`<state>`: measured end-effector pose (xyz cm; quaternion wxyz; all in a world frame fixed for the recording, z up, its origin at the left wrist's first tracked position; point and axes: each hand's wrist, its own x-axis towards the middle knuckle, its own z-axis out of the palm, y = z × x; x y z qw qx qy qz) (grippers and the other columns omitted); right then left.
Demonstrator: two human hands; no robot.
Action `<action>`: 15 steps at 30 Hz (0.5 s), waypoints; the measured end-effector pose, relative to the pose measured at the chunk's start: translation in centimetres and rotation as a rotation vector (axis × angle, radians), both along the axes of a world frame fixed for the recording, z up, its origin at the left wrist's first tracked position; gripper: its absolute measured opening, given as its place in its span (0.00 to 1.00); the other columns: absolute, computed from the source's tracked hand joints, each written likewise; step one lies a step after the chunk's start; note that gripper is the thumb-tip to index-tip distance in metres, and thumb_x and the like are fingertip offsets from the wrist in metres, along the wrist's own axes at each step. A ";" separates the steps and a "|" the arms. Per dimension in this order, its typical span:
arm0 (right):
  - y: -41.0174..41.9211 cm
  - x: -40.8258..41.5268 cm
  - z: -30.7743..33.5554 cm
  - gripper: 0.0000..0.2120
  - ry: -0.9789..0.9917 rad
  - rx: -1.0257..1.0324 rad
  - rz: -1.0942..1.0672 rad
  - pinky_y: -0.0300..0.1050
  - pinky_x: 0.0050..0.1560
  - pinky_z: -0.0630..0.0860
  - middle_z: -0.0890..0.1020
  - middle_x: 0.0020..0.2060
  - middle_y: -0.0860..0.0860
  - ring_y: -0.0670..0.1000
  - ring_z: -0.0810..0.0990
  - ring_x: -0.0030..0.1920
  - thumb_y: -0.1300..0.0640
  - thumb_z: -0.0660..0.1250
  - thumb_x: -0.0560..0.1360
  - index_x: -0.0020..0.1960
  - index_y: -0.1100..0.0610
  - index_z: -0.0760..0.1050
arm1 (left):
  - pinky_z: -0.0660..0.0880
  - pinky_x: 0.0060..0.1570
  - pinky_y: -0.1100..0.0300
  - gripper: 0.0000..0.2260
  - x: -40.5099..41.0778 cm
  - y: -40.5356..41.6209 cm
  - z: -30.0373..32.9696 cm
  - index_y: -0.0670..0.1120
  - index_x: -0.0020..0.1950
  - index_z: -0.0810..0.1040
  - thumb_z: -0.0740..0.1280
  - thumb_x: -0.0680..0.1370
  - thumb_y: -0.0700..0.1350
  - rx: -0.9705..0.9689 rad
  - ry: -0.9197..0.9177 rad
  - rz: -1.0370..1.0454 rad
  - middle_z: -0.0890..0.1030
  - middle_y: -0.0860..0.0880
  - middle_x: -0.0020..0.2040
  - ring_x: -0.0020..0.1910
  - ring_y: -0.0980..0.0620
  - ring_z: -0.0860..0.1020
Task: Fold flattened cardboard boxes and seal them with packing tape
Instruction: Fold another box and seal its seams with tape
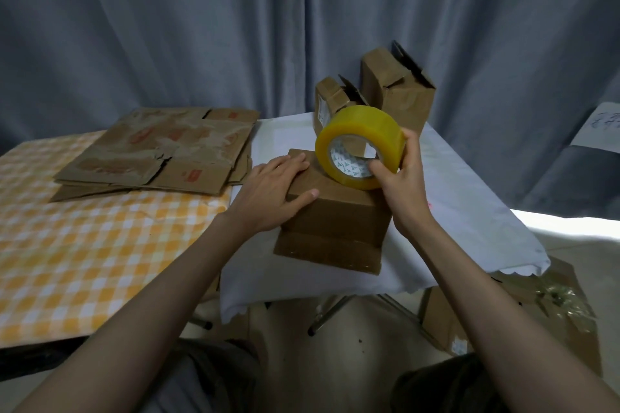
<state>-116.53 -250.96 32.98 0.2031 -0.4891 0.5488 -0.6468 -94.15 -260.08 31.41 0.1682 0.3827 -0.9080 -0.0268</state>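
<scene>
At frame centre my left hand [275,184] lies flat on the folded box [335,211], pinning its flaps on the tabletop [469,198], while my right hand [399,174] grips the tape roll [360,147] above it, ready to seal.

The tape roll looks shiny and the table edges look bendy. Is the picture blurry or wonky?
In the head view, the yellow tape roll held by the right hand is fairly sharp, with a soft sheen; the wide lens bends the checked table and the arms near the edges; the room is dim, but a bright washed-out patch glares at the far right.
</scene>
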 end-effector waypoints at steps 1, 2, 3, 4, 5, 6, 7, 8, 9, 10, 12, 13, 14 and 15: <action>0.0 -0.1 0.0 0.27 0.002 0.012 0.010 0.43 0.54 0.80 0.75 0.61 0.52 0.49 0.78 0.59 0.61 0.69 0.75 0.71 0.51 0.65 | 0.59 0.75 0.47 0.31 -0.3 0.0 0.2 0.52 0.77 0.64 0.53 0.79 0.69 -0.006 -0.006 0.003 0.64 0.52 0.79 0.77 0.51 0.62; -0.1 -0.3 0.0 0.28 -0.001 0.024 0.016 0.44 0.54 0.80 0.75 0.61 0.52 0.50 0.78 0.59 0.61 0.70 0.75 0.71 0.50 0.64 | 0.56 0.76 0.47 0.32 -0.6 0.0 0.3 0.52 0.77 0.63 0.54 0.79 0.69 -0.014 -0.007 0.006 0.64 0.51 0.78 0.77 0.51 0.62; -0.1 -0.4 -0.1 0.28 -0.004 0.036 0.020 0.45 0.55 0.81 0.75 0.60 0.52 0.50 0.78 0.59 0.62 0.70 0.75 0.71 0.50 0.64 | 0.52 0.78 0.47 0.33 -0.8 0.2 0.4 0.52 0.78 0.62 0.53 0.79 0.70 -0.020 -0.012 0.006 0.64 0.50 0.79 0.78 0.50 0.61; -0.2 -0.5 -0.1 0.28 -0.004 0.046 0.022 0.46 0.55 0.81 0.76 0.60 0.52 0.50 0.78 0.58 0.62 0.70 0.75 0.71 0.50 0.64 | 0.48 0.79 0.48 0.34 -1.0 0.3 0.5 0.52 0.79 0.59 0.53 0.78 0.71 -0.026 -0.031 0.003 0.63 0.50 0.79 0.79 0.50 0.58; -0.2 -0.6 -0.2 0.28 0.002 0.055 0.025 0.47 0.56 0.81 0.76 0.60 0.53 0.50 0.79 0.58 0.61 0.70 0.75 0.71 0.50 0.64 | 0.44 0.79 0.48 0.36 -1.2 0.4 0.6 0.51 0.80 0.56 0.52 0.78 0.71 -0.040 -0.064 -0.006 0.60 0.49 0.80 0.80 0.50 0.54; -0.2 -0.6 -0.2 0.28 0.014 0.062 0.030 0.48 0.56 0.81 0.76 0.59 0.53 0.50 0.79 0.58 0.61 0.70 0.75 0.71 0.50 0.63 | 0.42 0.79 0.48 0.39 -1.4 0.5 0.5 0.50 0.81 0.53 0.51 0.78 0.72 -0.057 -0.100 -0.017 0.56 0.49 0.82 0.81 0.51 0.50; -0.1 -0.7 -0.2 0.28 0.030 0.066 0.039 0.48 0.56 0.81 0.76 0.59 0.53 0.50 0.79 0.58 0.61 0.70 0.75 0.71 0.50 0.63 | 0.42 0.79 0.48 0.41 -1.6 0.5 0.3 0.48 0.82 0.50 0.51 0.77 0.73 -0.064 -0.122 -0.034 0.53 0.49 0.82 0.81 0.51 0.48; -0.1 -0.8 -0.2 0.28 0.045 0.069 0.048 0.48 0.56 0.81 0.77 0.59 0.52 0.50 0.79 0.58 0.61 0.70 0.75 0.71 0.49 0.63 | 0.44 0.80 0.48 0.43 -1.8 0.4 0.1 0.48 0.82 0.49 0.51 0.76 0.74 -0.045 -0.113 -0.055 0.52 0.49 0.82 0.81 0.51 0.48; -0.1 -0.9 -0.2 0.28 0.054 0.076 0.054 0.48 0.56 0.81 0.77 0.59 0.53 0.50 0.79 0.59 0.61 0.70 0.76 0.72 0.49 0.63 | 0.47 0.79 0.47 0.44 -2.0 0.4 -0.1 0.49 0.82 0.48 0.52 0.76 0.75 -0.006 -0.084 -0.074 0.52 0.49 0.82 0.81 0.50 0.49; -0.2 -1.0 -0.1 0.28 0.053 0.085 0.057 0.48 0.56 0.81 0.77 0.59 0.53 0.51 0.79 0.59 0.61 0.70 0.76 0.71 0.50 0.63 | 0.50 0.79 0.47 0.44 -2.1 0.3 -0.5 0.50 0.82 0.46 0.53 0.75 0.75 0.034 -0.055 -0.085 0.51 0.49 0.82 0.81 0.50 0.51; -0.3 -1.2 0.2 0.26 0.038 0.097 0.051 0.49 0.56 0.81 0.77 0.58 0.54 0.51 0.79 0.58 0.62 0.69 0.77 0.70 0.50 0.65 | 0.50 0.79 0.47 0.45 -2.2 0.2 -1.0 0.50 0.82 0.44 0.52 0.75 0.75 0.064 -0.053 -0.082 0.49 0.49 0.83 0.81 0.51 0.49; -0.4 -1.4 0.5 0.25 0.036 0.095 0.043 0.49 0.56 0.81 0.77 0.58 0.53 0.52 0.79 0.58 0.62 0.69 0.77 0.70 0.50 0.66 | 0.49 0.79 0.48 0.45 -2.1 0.2 -1.1 0.50 0.82 0.43 0.51 0.75 0.75 0.062 -0.064 -0.077 0.48 0.49 0.83 0.81 0.51 0.48; -0.4 -1.6 0.9 0.24 0.043 0.091 0.031 0.49 0.55 0.81 0.77 0.58 0.52 0.51 0.79 0.58 0.62 0.69 0.77 0.69 0.50 0.67 | 0.49 0.79 0.48 0.45 -2.0 0.1 -1.1 0.49 0.82 0.43 0.50 0.75 0.75 0.060 -0.076 -0.071 0.47 0.49 0.83 0.81 0.51 0.47; -0.4 -1.9 1.3 0.23 0.055 0.086 0.015 0.46 0.54 0.81 0.77 0.56 0.50 0.50 0.79 0.57 0.63 0.69 0.76 0.68 0.49 0.68 | 0.48 0.79 0.49 0.45 -1.9 0.1 -1.1 0.49 0.82 0.43 0.49 0.75 0.76 0.059 -0.089 -0.062 0.46 0.49 0.83 0.81 0.52 0.47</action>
